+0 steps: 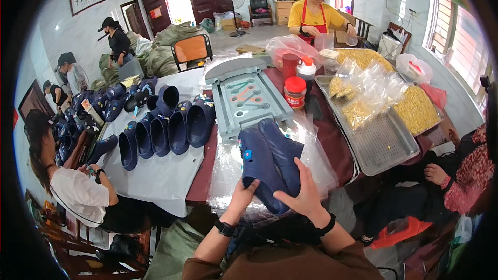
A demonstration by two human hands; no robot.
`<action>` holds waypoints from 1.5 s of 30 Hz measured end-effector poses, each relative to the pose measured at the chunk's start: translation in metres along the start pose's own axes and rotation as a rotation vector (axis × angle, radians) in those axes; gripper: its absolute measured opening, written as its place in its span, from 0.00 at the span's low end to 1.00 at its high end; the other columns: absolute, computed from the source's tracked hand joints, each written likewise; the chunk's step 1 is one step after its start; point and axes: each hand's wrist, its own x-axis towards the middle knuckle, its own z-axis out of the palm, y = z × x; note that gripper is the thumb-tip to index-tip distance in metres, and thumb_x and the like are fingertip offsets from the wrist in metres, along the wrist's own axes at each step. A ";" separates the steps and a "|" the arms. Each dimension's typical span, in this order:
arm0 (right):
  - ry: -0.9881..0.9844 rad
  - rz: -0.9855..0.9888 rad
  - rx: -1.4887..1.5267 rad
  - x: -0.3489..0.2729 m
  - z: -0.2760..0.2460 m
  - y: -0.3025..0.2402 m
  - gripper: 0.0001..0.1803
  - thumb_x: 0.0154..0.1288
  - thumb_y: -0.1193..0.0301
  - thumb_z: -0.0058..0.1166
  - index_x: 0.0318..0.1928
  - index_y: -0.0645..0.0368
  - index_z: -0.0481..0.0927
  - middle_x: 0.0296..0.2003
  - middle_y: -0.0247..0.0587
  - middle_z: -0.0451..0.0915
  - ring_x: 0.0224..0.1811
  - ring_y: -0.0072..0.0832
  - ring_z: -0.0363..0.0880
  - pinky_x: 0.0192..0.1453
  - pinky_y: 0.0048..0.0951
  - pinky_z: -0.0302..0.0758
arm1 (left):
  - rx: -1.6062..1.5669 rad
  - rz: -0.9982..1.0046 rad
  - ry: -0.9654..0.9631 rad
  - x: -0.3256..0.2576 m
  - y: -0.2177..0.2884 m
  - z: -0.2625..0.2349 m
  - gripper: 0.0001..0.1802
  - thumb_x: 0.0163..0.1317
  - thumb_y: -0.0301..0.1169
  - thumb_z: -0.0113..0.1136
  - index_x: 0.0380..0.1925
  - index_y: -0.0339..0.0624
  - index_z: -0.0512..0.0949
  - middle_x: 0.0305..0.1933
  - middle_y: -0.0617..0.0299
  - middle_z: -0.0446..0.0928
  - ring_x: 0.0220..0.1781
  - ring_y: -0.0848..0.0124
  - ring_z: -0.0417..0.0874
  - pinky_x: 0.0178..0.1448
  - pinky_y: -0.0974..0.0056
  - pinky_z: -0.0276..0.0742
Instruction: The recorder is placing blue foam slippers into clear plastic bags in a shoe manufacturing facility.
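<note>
A pair of navy blue clogs lies side by side in front of me, over clear plastic sheets. The left clog shows its top, with small blue and white charms on it; the other is turned so its ridged sole shows. My left hand grips the left clog near its opening, thumb at the rim. With fingers along the outer side and the thumb across the heel end, my right hand holds the pair from the right. Just beyond the toes stands a grey plastic board with round holes and coloured lines.
More navy clogs stand in a row at left on a white sheet. To the right are a red-lidded jar, a metal tray and filled clear bags. People sit close by on both sides; another works across the table.
</note>
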 end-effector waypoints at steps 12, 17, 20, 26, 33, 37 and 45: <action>-0.148 0.071 0.529 0.005 0.018 0.037 0.38 0.72 0.73 0.61 0.77 0.59 0.59 0.68 0.41 0.66 0.70 0.28 0.65 0.75 0.32 0.62 | -0.090 0.041 0.093 0.016 -0.032 -0.009 0.19 0.74 0.28 0.60 0.61 0.32 0.75 0.54 0.58 0.84 0.50 0.69 0.84 0.51 0.65 0.80; -0.185 0.070 0.186 0.006 0.001 0.032 0.40 0.67 0.59 0.65 0.73 0.62 0.64 0.70 0.55 0.67 0.73 0.45 0.67 0.75 0.38 0.65 | 0.012 0.052 0.150 0.021 -0.046 -0.008 0.23 0.72 0.25 0.62 0.64 0.31 0.72 0.60 0.52 0.81 0.60 0.63 0.81 0.65 0.61 0.75; -0.155 0.153 -0.035 0.006 0.006 0.001 0.53 0.59 0.44 0.69 0.73 0.63 0.62 0.66 0.66 0.67 0.68 0.57 0.69 0.71 0.47 0.71 | 0.049 0.118 0.145 0.025 -0.051 -0.010 0.24 0.71 0.24 0.62 0.65 0.30 0.71 0.60 0.50 0.81 0.61 0.63 0.81 0.65 0.60 0.75; -0.150 0.096 -0.441 0.005 0.018 -0.026 0.73 0.44 0.35 0.75 0.79 0.61 0.49 0.54 0.69 0.70 0.51 0.63 0.79 0.56 0.54 0.80 | 0.074 0.272 0.128 0.033 -0.075 -0.020 0.26 0.70 0.23 0.63 0.66 0.31 0.69 0.62 0.49 0.79 0.61 0.62 0.81 0.67 0.60 0.75; -0.193 0.324 -0.344 0.008 0.015 0.000 0.64 0.47 0.53 0.72 0.81 0.49 0.48 0.51 0.63 0.72 0.48 0.61 0.79 0.53 0.54 0.80 | 0.040 0.239 0.074 0.006 -0.030 0.009 0.29 0.68 0.26 0.67 0.65 0.32 0.67 0.58 0.50 0.79 0.57 0.64 0.83 0.59 0.63 0.80; -0.185 0.346 -0.327 0.007 0.017 0.003 0.64 0.46 0.55 0.72 0.81 0.49 0.49 0.52 0.62 0.72 0.51 0.61 0.78 0.58 0.54 0.79 | 0.039 0.122 0.048 -0.003 -0.011 0.010 0.30 0.67 0.30 0.71 0.62 0.33 0.67 0.55 0.52 0.80 0.50 0.67 0.85 0.49 0.62 0.85; -0.057 0.330 0.113 0.003 -0.002 0.050 0.57 0.48 0.63 0.67 0.79 0.58 0.55 0.65 0.67 0.70 0.68 0.59 0.71 0.74 0.45 0.67 | 0.667 0.279 -0.236 -0.044 0.036 0.011 0.41 0.58 0.42 0.78 0.65 0.33 0.71 0.62 0.43 0.75 0.58 0.51 0.83 0.58 0.54 0.83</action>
